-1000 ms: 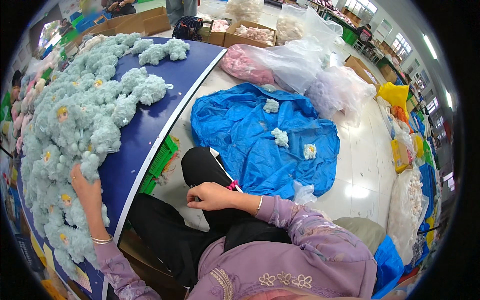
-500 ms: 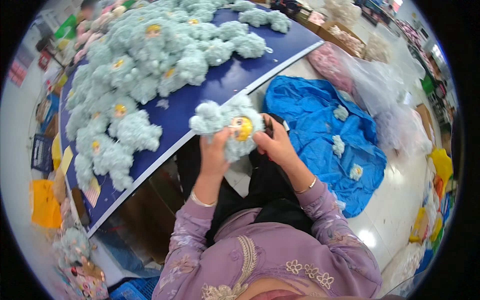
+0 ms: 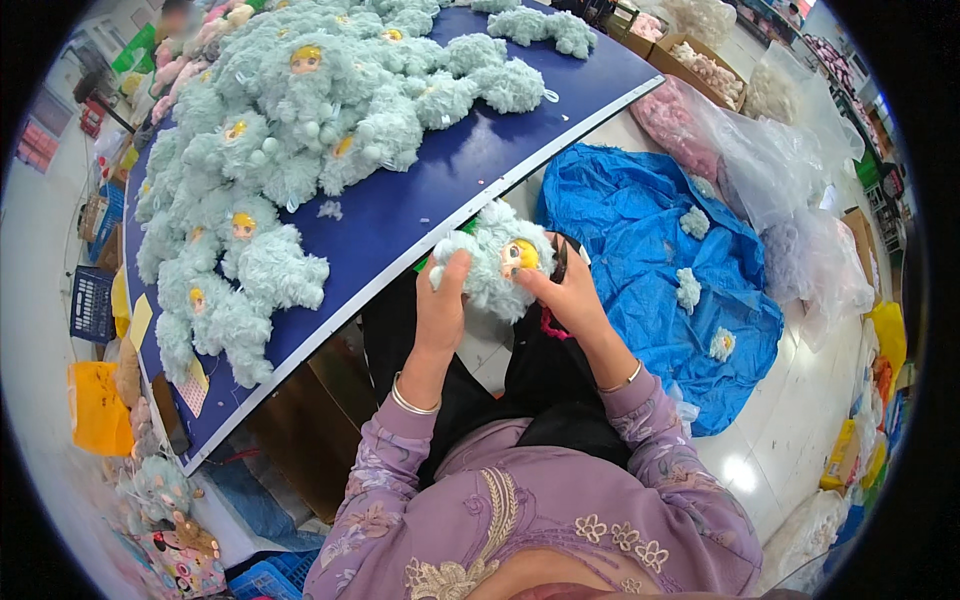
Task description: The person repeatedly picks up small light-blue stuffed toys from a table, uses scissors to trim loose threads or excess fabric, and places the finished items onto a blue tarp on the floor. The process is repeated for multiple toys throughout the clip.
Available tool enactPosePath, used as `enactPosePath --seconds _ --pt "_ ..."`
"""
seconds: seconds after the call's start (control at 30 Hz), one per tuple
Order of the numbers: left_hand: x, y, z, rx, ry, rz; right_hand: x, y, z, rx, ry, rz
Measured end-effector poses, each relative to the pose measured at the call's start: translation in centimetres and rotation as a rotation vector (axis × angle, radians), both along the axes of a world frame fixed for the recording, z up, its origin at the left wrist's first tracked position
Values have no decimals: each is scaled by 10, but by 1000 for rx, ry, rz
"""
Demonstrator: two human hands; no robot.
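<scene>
Two bare hands meet over the person's lap, both clasped on one pale green fluffy doll [image 3: 497,262] with a yellow face, which sits just off the near edge of the blue table [image 3: 420,190]. The left hand [image 3: 443,296] wraps the doll's left flank, fingers curled into the fur; the right hand [image 3: 565,288] pinches at the face side, and a dark tool, perhaps small scissors, seems to stick up behind its thumb, though it is too small and too covered to tell for sure. A bit of pink shows under the right palm and cannot be made out either. The doll's lower half is hidden by both hands. At 11 o'clock from the hands a heap of like dolls [image 3: 300,120] covers the table, its far end bent and cut off by the round rim. At 3 o'clock a blue plastic sheet [image 3: 640,230] lies on the floor with a few stray dolls on it; clear bags [image 3: 770,130] at 1 o'clock blur into the edge. Against half a second ago, the grip is much the same, but the doll now sits a little lower and nearer the body, with its face turned more toward the right hand.
</scene>
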State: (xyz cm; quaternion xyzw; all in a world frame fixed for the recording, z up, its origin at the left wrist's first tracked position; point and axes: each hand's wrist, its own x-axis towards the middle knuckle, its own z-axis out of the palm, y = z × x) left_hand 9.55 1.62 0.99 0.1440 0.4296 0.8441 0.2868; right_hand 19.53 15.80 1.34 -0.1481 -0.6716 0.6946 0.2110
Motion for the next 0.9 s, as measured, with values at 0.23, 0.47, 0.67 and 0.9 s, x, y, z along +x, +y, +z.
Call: enactPosePath --seconds 0.23,0.47,0.67,0.9 --pt "5 8 -27 -225 3 -128 -7 22 -10 -91 -74 -36" --pt "5 15 -33 -222 -185 -426 -5 27 -32 -20 -89 -114" --pt "20 11 -48 -139 -129 -270 -3 23 -31 -32 -116 -41" --pt "20 -6 -38 -199 -23 -289 -3 3 -41 -342 -39 -111"
